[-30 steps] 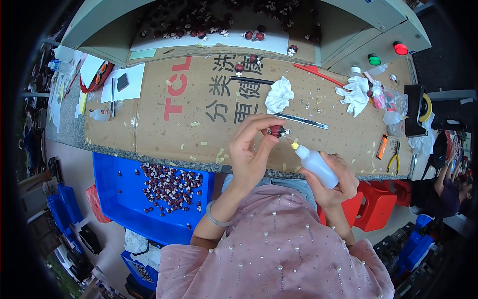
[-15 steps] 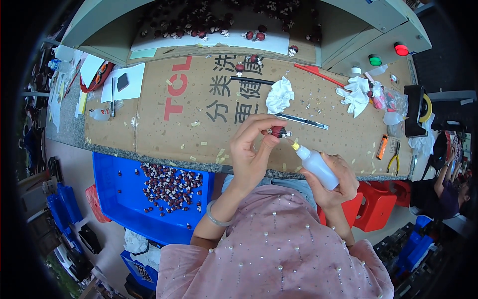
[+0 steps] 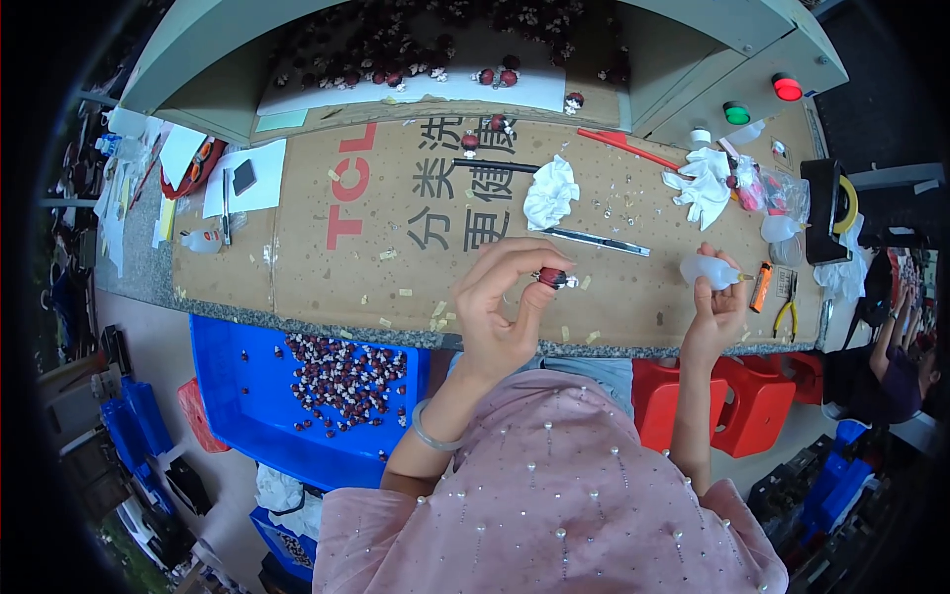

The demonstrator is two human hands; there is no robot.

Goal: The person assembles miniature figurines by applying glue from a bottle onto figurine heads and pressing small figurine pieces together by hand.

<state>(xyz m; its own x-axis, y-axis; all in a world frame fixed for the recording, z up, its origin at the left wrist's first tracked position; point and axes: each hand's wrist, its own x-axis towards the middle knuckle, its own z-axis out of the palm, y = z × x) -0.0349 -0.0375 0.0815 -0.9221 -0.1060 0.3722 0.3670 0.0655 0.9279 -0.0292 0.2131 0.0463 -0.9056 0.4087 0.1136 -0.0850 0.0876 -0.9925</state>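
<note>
Between the thumb and fingers of my left hand (image 3: 497,307) is a small dark red figurine (image 3: 552,278) with white bits at its end, held above the cardboard. My right hand (image 3: 714,315), off to the right, has its thumb and fingers round a translucent white squeeze bottle (image 3: 701,267). The bottle lies nearly sideways, its thin tip pointing right. Just beyond my hands are a pen-like tool (image 3: 599,242) and a crumpled white tissue (image 3: 550,192).
A blue bin (image 3: 233,396) of similar figurines stands below the table edge at left. More figurines lie in the grey cabinet (image 3: 712,94) at the back. Near my right hand are an orange lighter (image 3: 761,287), yellow-handled pliers (image 3: 787,315) and a black tape dispenser (image 3: 823,213).
My right hand has carried the squeeze bottle away from the figurine to the right, turning it onto its side. My left hand keeps the figurine in nearly the same place.
</note>
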